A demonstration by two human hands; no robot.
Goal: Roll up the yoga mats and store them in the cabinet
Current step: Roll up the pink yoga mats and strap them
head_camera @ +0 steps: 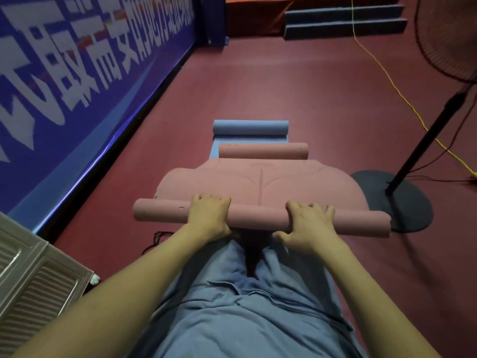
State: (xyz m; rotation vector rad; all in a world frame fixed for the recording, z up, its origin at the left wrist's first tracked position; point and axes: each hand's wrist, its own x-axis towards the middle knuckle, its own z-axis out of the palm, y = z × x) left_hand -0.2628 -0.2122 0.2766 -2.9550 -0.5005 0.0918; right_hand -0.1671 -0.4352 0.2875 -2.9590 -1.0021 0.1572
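Note:
A pink yoga mat [260, 180] lies on the red floor in front of my knees, its near end wound into a roll [255, 218]. My left hand [209, 215] grips the roll left of its middle, fingers curled over the top. My right hand [308, 223] grips it right of the middle, thumb on the near side. The mat's far end is curled into a smaller roll [263, 151]. Beyond that lies a blue yoga mat [250, 127], mostly rolled, with a short flat strip showing under the pink mat.
A blue banner wall [77, 73] runs along the left. A grey louvred cabinet door [33, 275] stands at the lower left. A standing fan's round base [402, 200] and pole touch the mat's right edge, with a yellow cable [387, 76] behind. Blue steps [343, 19] sit far back.

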